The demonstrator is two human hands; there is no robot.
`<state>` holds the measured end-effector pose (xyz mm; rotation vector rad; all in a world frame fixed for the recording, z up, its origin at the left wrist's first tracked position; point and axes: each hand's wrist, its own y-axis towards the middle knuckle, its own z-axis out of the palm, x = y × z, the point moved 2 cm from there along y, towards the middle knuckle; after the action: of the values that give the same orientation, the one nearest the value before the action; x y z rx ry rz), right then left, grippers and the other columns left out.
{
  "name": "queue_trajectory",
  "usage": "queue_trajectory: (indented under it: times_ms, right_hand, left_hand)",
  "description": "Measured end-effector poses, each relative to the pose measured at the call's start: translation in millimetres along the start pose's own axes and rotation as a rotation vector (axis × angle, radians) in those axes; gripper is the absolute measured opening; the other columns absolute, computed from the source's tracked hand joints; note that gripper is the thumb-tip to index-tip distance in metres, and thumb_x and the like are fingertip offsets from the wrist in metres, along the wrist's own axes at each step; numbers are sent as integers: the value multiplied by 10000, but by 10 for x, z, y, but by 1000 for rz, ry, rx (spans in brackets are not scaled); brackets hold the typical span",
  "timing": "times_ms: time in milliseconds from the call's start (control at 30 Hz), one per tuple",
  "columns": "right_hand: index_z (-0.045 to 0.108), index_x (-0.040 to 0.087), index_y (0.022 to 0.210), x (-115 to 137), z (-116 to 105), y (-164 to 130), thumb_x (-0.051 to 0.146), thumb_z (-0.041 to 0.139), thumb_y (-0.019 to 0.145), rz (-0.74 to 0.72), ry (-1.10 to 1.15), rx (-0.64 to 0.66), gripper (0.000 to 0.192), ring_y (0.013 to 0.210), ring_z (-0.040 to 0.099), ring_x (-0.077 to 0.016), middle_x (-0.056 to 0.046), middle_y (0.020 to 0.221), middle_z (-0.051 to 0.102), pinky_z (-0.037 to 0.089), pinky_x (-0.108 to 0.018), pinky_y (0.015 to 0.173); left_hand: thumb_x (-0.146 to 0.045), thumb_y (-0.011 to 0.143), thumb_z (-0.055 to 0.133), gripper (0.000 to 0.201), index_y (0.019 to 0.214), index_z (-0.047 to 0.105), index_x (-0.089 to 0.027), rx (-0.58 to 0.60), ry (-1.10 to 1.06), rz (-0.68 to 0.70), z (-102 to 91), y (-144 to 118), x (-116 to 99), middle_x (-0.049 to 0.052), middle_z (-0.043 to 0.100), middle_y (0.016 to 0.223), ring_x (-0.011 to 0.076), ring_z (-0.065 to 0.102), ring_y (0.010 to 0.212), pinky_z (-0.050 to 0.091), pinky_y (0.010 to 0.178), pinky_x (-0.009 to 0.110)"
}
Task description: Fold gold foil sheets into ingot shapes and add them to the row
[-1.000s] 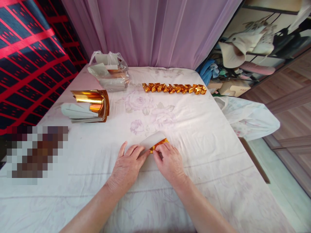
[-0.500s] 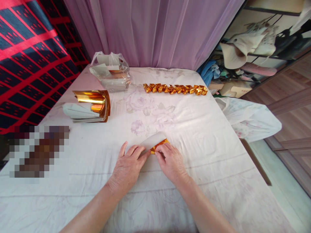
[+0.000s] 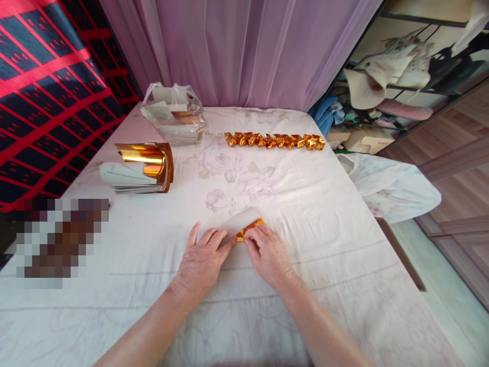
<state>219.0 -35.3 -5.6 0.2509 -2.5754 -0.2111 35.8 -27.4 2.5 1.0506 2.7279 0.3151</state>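
Observation:
A small sheet of gold foil paper (image 3: 244, 224), white on its back, lies on the white flowered cloth (image 3: 344, 265) in front of me. My left hand (image 3: 200, 262) presses its left part down with the fingertips. My right hand (image 3: 269, 252) pinches the gold folded edge from the right. Both hands touch the same sheet, with their fingertips almost meeting.
A row of several folded gold pieces (image 3: 275, 140) lies at the far middle. A curled stack of gold foil sheets (image 3: 141, 167) sits at the left, a clear plastic bag (image 3: 173, 113) behind it. A white bag (image 3: 393, 186) hangs off the right edge. Shelves stand at the right.

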Motion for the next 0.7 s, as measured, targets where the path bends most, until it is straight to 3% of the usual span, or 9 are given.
queue_trajectory:
  times_ms: [367,700]
  right_hand:
    - [573,219,780,88,81,-5,269,597,888,65,-135,-87,121,755,586,-201,-33,802,632,361,-319,674]
    - [609,229,823,-3,48,6,163,584,849,93,74,-25,75,752,613,-176,-17,834,667,406,-290,682]
  left_hand:
    - [-64,860,505,468,1243,657,-286,-9,17,5,-4,-2,2,45,667,1168,226,588,1114,199,1180,524]
    - [-45,871,471,464,1229,662,-270,1,17,6,-17,3,4,45,674,1172,228,591,1111,193,1175,527]
